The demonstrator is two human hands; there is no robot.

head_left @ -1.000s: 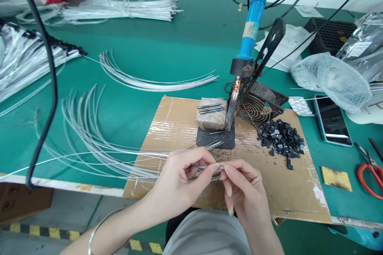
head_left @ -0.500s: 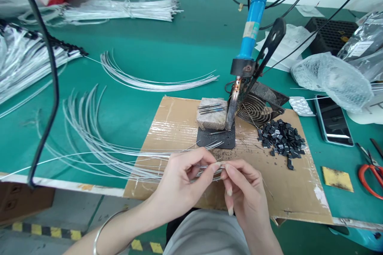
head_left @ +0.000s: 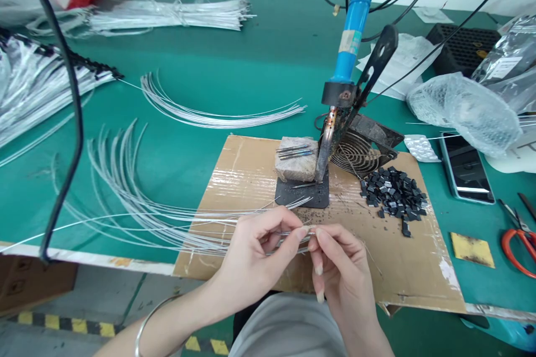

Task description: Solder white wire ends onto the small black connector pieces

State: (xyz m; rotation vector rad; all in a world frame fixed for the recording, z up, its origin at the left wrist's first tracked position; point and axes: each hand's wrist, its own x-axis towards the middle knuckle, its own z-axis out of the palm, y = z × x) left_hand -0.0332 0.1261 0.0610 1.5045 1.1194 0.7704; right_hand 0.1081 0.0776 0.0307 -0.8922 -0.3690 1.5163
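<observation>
Two hands nearly meet above the near part of the cardboard sheet (head_left: 402, 284). The left hand (head_left: 262, 262) grasps thin white wires (head_left: 163, 220) between thumb and forefinger; they trail leftward past the sheet's left edge onto the green counter (head_left: 259, 78). Just beside, the right hand (head_left: 345, 268) pinches at their ends, detail there being too small to tell. Beyond the hands are a pile of black pieces (head_left: 393, 194) near the sheet's right edge and a pale block (head_left: 295, 160) bearing thin rods. Farther back, another wire bundle (head_left: 221, 120) lies on the counter.
</observation>
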